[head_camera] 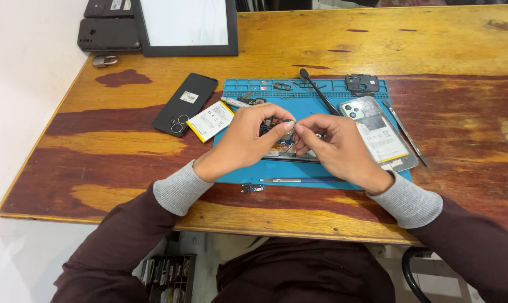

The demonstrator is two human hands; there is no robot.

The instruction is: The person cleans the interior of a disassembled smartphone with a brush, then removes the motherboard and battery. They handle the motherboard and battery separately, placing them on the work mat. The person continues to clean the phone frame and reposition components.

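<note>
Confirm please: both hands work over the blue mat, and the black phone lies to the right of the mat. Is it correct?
Not quite. The head view shows the black phone lying to the left of the blue mat, beside a battery. Both hands, left and right, do work over the mat.

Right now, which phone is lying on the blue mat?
The silver phone back by the right hand. The black phone back lies on bare wood, left of the blue mat.

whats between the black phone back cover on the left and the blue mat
In the head view, a white battery with a yellow edge lies between the black back cover and the blue mat, overlapping the mat's left edge.
</note>
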